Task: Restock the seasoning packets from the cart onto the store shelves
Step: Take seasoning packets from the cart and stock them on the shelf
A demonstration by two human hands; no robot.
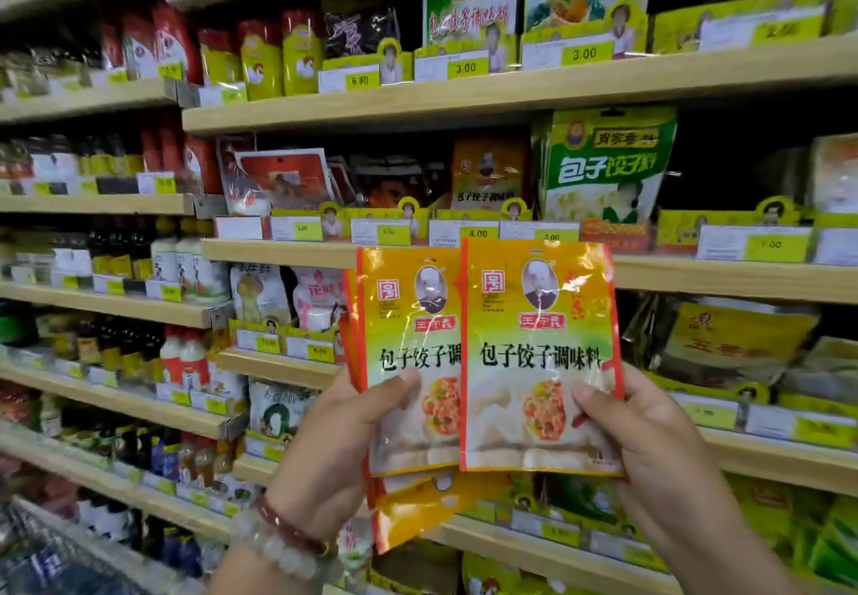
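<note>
A grocery aisle is being viewed at an angle, with tiers of pale wooden shelves (pixel 510 93) running from the upper right down to the lower left. The shelves are being filled by standing pouches on the right and by dark bottles (pixel 116 246) on the left. Yellow price tags (pixel 465 68) are being carried along the shelf edges; "3.00" is being shown twice on the upper tier, "6.80" beside them, and "4.00" on the tier below. A large green pouch (pixel 608 167) printed "包子饺子料" is being displayed on the middle tier, and an orange pouch (pixel 487 172) of the same look as the held ones is being kept just left of it.

Two orange-and-yellow seasoning packets (pixel 538 358) are being held up in front of the shelves, side by side and overlapping, the right one in front. "包子饺子调味料" is being read across the front one, under a round portrait and a red logo; a picture of dumplings is being shown lower down. More packets of the same kind are being held behind and below the left one.

The left hand (pixel 339 446) is being kept curled round its stack, thumb pressed on the face of the front packet. The right hand (pixel 650 436) is being used to pinch the right packet at its lower right edge, thumb in front. Beaded bracelets (pixel 288 543) are being worn on the left wrist.
</note>
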